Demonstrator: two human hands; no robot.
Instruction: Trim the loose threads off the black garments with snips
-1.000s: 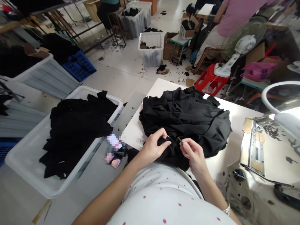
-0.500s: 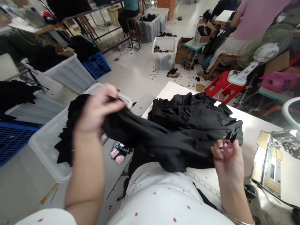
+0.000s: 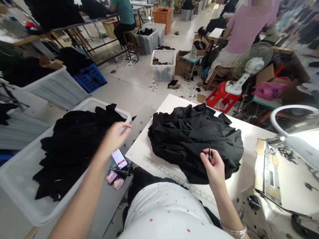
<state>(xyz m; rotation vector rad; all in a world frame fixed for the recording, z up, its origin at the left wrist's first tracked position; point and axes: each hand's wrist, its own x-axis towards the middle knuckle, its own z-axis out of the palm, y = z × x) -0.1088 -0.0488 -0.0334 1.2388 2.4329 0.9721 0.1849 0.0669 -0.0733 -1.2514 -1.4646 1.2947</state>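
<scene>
My left hand (image 3: 116,137), smeared by motion, is above the edge of the white plastic tub (image 3: 20,205), fingers stretched out and nothing in them. A jagged-edged heap of black fabric pieces (image 3: 72,142) fills much of that tub. In my right hand (image 3: 214,162) is a pair of thread snips (image 3: 210,153), blades pointing up and away from me. That hand is over the front right part of a crumpled pile of black cloth (image 3: 189,132) on the white table (image 3: 139,151).
A ruler tape (image 3: 174,177) runs along the table's near edge. At the right are a sewing machine (image 3: 271,176) and a white lamp (image 3: 274,119). Two phones, one of them a lit phone (image 3: 119,158), lie between tub and table. Beyond stand a fan (image 3: 254,64), a red stool (image 3: 221,96) and co-workers.
The black cloth stretched between my hands has left my left hand, which is now empty. My right hand has drawn inward, still with the snips. The view has swung to the right.
</scene>
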